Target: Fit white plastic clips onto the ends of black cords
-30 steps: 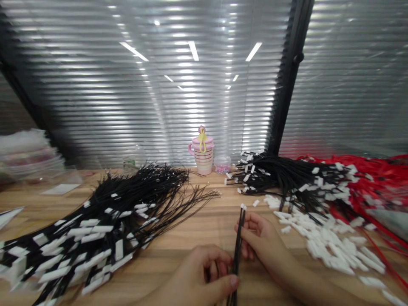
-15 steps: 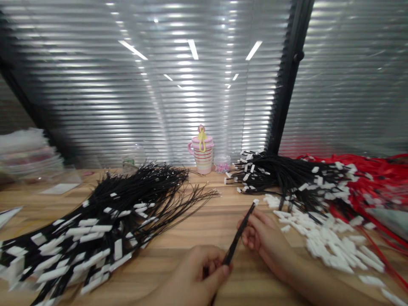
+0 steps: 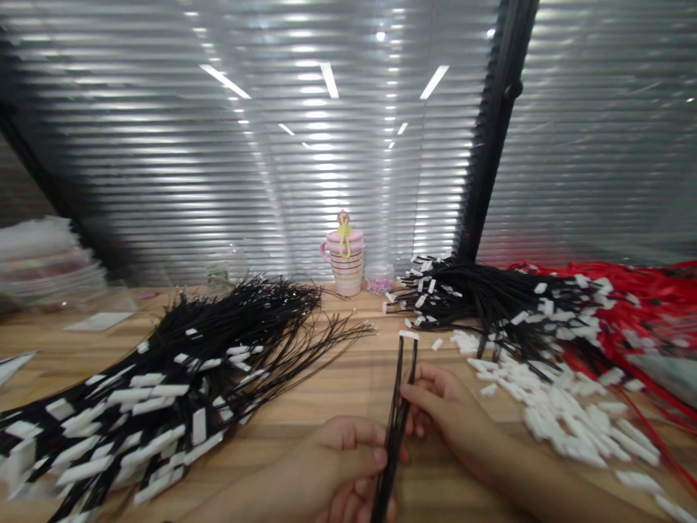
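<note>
Left hand (image 3: 348, 461) pinches the black wires (image 3: 393, 436) between thumb and fingers at their nearer part; the right hand (image 3: 446, 403) closes thumb and fingertips on them farther up. The wires lie between the hands, long axis running away from the person, far end leaning slightly right. There they part into two strands, joined crosswise by a white connector (image 3: 409, 335), beyond both hands but nearer the right. White pieces (image 3: 566, 421) lie right of the right hand; farther off stands a cup (image 3: 347, 272), before blinds (image 3: 316, 160).
</note>
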Motion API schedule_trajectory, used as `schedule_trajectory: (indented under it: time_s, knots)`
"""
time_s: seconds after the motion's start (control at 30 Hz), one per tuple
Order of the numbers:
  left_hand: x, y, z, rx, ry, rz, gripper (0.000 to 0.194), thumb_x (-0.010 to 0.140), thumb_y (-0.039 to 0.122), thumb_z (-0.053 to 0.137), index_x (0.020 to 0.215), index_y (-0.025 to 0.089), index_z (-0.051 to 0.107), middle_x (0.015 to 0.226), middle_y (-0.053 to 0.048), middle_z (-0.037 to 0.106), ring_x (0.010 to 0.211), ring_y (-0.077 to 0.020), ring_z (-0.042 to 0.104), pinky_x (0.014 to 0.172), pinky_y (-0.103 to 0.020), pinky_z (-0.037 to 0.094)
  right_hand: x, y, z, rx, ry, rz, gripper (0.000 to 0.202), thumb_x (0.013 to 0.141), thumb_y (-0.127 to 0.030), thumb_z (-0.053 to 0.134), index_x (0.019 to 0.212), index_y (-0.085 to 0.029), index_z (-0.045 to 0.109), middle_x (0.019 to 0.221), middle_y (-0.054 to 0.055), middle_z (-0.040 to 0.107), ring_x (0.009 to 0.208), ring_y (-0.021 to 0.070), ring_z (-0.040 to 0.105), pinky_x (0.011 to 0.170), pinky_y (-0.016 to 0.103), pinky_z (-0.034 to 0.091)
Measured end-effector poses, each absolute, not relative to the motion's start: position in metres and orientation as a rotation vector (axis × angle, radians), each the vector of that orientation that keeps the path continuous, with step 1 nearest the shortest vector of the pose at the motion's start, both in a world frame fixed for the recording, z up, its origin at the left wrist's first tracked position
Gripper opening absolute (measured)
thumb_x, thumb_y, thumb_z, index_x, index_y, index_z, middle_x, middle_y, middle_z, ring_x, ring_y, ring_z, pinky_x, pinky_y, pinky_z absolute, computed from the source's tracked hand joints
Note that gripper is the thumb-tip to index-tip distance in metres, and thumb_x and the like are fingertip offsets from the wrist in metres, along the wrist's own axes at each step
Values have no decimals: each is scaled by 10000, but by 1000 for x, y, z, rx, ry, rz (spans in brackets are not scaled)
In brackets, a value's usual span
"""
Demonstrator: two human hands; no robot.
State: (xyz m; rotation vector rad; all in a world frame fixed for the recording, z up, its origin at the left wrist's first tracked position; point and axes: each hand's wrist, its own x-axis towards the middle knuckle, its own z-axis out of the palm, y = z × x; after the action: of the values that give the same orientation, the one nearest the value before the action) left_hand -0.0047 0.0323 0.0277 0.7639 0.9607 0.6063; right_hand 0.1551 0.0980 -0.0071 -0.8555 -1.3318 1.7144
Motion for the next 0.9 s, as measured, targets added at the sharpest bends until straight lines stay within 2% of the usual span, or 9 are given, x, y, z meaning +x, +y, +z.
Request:
schedule_trajectory:
  time_s: [0.13, 0.37, 0.47, 0.57, 0.63, 0.67, 0.73, 0.77, 0.9]
  knots:
    - [-2, 32, 31, 767, 972, 566, 142, 756, 139, 504, 894, 116, 484, 572, -27, 568, 454, -68, 510, 437, -142, 337, 154, 100, -11, -904, -1162, 1643, 258, 712, -333, 606, 744, -129, 451, 539, -43, 500, 429, 57, 469, 374, 142, 321]
    - [-1, 29, 27, 956, 1009, 526, 181, 672, 158, 570, 831, 99, 507, 620, -25, 556, 429, -50, 462, 387, -138, 288, 153, 103, -16, -886, -1237, 1590, 278, 711, -364, 606, 794, -129, 486, 534, -54, 468, 398, 39, 416, 353, 133, 272]
    - [-5, 33, 19, 994, 1012, 611, 293, 648, 139, 572, 928, 116, 487, 729, -16, 538, 455, -59, 479, 382, -154, 317, 154, 102, -13, -935, -1313, 1596, 298, 716, -373, 592, 856, -119, 525, 524, -53, 450, 389, 37, 384, 354, 137, 245]
    - [-10, 43, 12, 1000, 1088, 875, 422, 675, 150, 549, 1067, 147, 394, 818, -32, 533, 487, -84, 496, 374, -179, 343, 154, 100, -10, -956, -1497, 1557, 291, 744, -374, 550, 890, -123, 570, 539, -43, 454, 390, 41, 353, 363, 150, 249]
    - [-13, 50, 10, 976, 1151, 1044, 445, 697, 162, 551, 1100, 143, 362, 846, -50, 532, 528, -91, 502, 397, -189, 363, 154, 98, -8, -876, -1688, 1467, 255, 778, -346, 508, 892, -139, 607, 617, -12, 523, 472, 70, 428, 436, 170, 336]
    - [-14, 53, 9, 953, 1158, 1093, 445, 708, 173, 555, 1106, 141, 358, 853, -55, 533, 547, -92, 501, 410, -191, 371, 153, 97, -6, -808, -1776, 1407, 241, 796, -323, 485, 898, -153, 622, 679, 4, 561, 561, 93, 484, 520, 187, 387]
    - [-16, 57, 7, 952, 1143, 1131, 430, 730, 214, 563, 1108, 137, 372, 809, -47, 533, 577, -95, 498, 428, -188, 375, 152, 96, -5, -686, -1896, 1315, 230, 819, -283, 455, 898, -171, 640, 778, 20, 602, 732, 130, 530, 679, 218, 410]
    - [-16, 57, 7, 973, 1132, 1132, 420, 738, 237, 566, 1104, 136, 388, 776, -38, 531, 582, -95, 493, 429, -183, 371, 152, 95, -5, -663, -1927, 1300, 228, 821, -275, 454, 889, -169, 644, 777, 22, 606, 746, 133, 532, 689, 219, 407]
    - [-16, 57, 6, 1024, 1128, 1143, 417, 730, 281, 594, 1089, 136, 440, 741, -26, 526, 588, -90, 483, 424, -170, 349, 151, 93, -8, -852, -1904, 1347, 183, 779, -257, 503, 786, -115, 618, 598, 9, 543, 507, 84, 464, 460, 169, 356]
